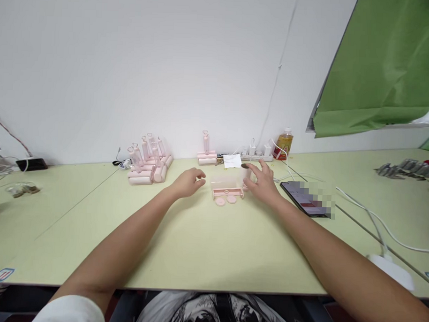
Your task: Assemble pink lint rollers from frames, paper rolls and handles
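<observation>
My right hand (265, 184) is at a small pale cylinder (244, 172) with a dark round top, thumb and forefinger around its right side. Just left of it, a pale pink case (227, 192) with a clear raised lid lies on the table. Two pink discs, a left one (220, 202) and a right one (231, 199), rest flat in front of the case. My left hand (190, 182) hovers left of the case, its fingers curved and apart, holding nothing.
Several pink pieces with clear tubes (149, 161) stand at the back left, another pink set (207, 153) at the wall. A power strip (257, 157), a bottle (284, 144), a phone (306, 199) and white cables (377, 218) lie or stand to the right.
</observation>
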The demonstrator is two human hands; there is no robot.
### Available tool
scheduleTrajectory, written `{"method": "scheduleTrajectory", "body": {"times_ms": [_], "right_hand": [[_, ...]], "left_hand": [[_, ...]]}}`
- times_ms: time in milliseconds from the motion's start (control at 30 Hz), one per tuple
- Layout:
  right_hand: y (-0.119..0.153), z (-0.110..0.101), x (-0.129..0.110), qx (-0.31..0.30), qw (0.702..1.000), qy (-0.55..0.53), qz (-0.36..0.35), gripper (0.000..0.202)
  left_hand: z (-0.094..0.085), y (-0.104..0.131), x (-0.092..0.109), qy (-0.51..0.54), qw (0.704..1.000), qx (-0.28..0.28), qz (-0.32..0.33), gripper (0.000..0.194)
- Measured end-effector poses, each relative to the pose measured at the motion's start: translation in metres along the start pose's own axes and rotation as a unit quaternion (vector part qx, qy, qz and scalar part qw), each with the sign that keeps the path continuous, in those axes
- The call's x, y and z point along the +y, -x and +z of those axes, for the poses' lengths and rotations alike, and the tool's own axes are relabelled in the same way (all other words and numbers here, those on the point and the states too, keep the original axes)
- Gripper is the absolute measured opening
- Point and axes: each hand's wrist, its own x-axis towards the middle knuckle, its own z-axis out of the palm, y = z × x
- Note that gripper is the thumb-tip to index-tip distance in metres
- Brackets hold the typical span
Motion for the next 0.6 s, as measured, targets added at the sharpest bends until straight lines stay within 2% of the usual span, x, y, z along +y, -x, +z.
{"method": "scheduleTrajectory", "body": {"times_ms": [133,233,300,400,500,600], "right_hand": [[-0.001,0.001,0.001,0.025,0.999,-0.032,-0.025,0.066],[-0.002,0.002,0.005,0.044,0.996,-0.074,-0.007,0.068],[-0.003,0.003,0.009,0.05,0.994,-0.095,0.013,0.066],[-0.004,0.005,0.014,0.05,0.992,-0.113,0.032,0.063],[-0.005,0.001,0.009,0.055,0.992,-0.109,0.036,0.06],[-0.003,-0.011,-0.006,0.136,0.988,-0.073,-0.018,0.047]], "left_hand": [[0.02,-0.05,0.029,-0.014,0.999,-0.014,0.049,0.027],[0.039,-0.083,0.051,-0.047,0.993,-0.047,0.095,0.036],[0.054,-0.098,0.061,-0.064,0.991,-0.077,0.094,0.041],[0.074,-0.11,0.07,-0.081,0.989,-0.1,0.071,0.042],[0.083,-0.114,0.07,-0.06,0.993,-0.092,0.048,0.035],[0.076,-0.114,0.066,-0.047,0.996,-0.072,0.034,0.021]]}}
